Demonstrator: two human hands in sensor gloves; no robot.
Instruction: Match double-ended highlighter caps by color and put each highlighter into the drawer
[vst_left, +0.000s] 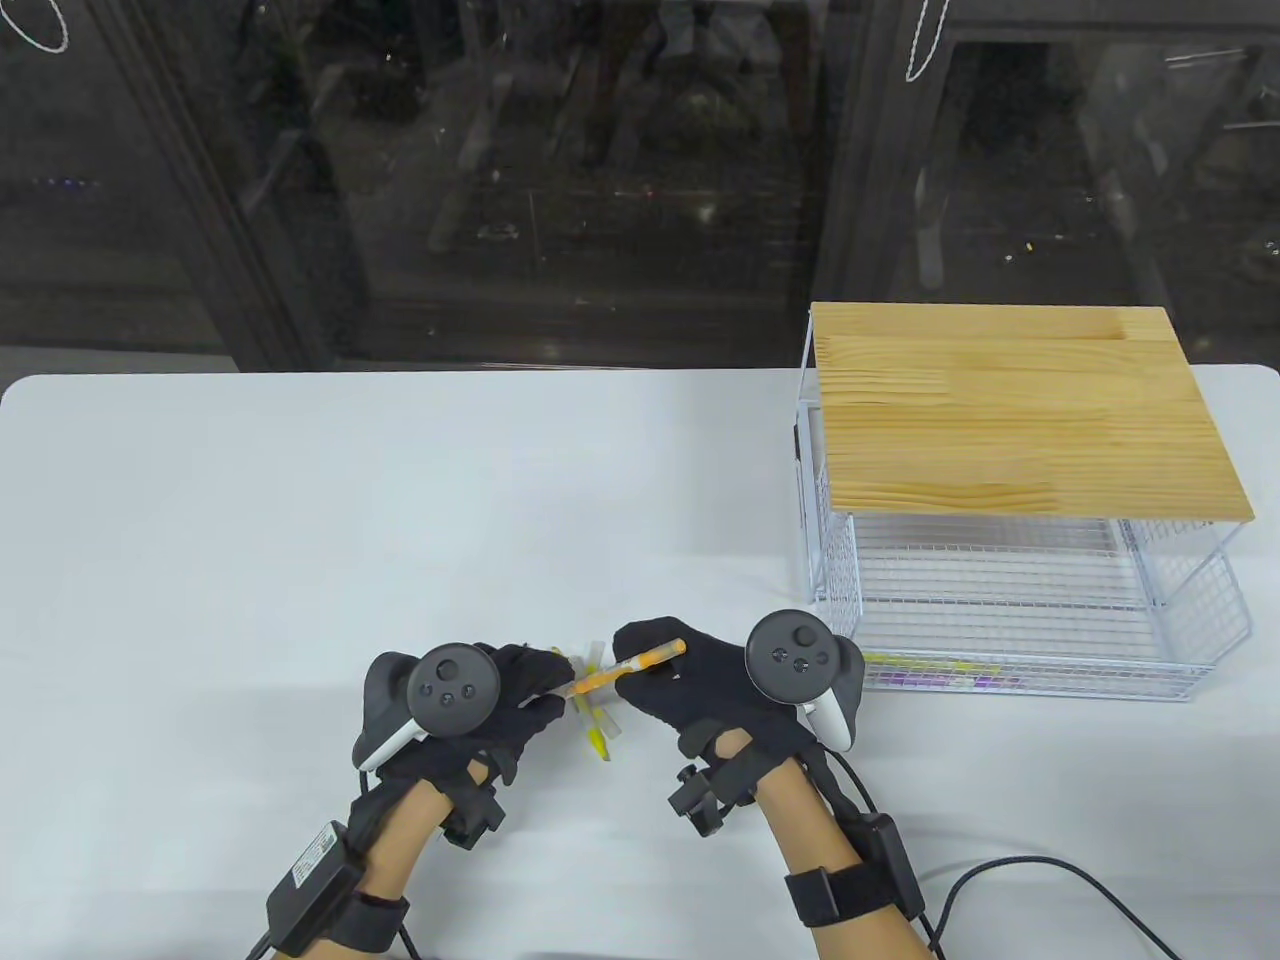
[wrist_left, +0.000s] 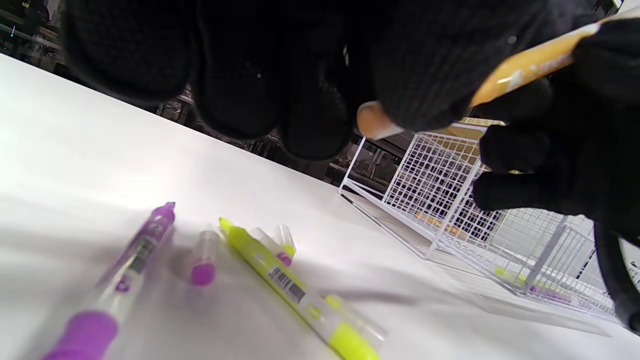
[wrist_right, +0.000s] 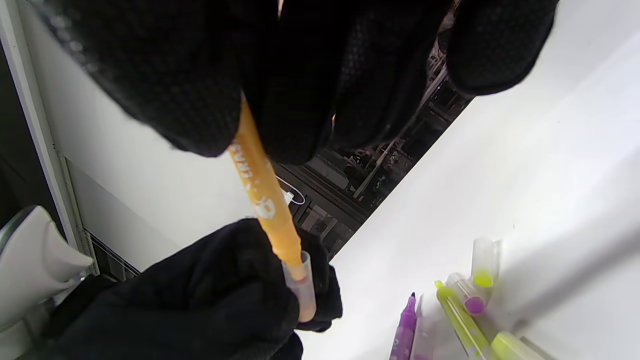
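Orange highlighter (vst_left: 630, 667) spans both hands: right hand (vst_left: 700, 680) grips barrel, left hand (vst_left: 500, 700) pinches cap (wrist_right: 300, 287).

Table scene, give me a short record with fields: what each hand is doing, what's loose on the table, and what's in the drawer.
left hand: holds a clear cap at the lower end of the orange highlighter pen
right hand: grips the orange pen's barrel
loose on white table: yellow highlighter, purple highlighter, several small clear caps with purple or yellow ends
white wire drawer: pulled out under a wooden top; yellow and purple highlighters lie along its front edge
task state: orange pen not yet in the drawer
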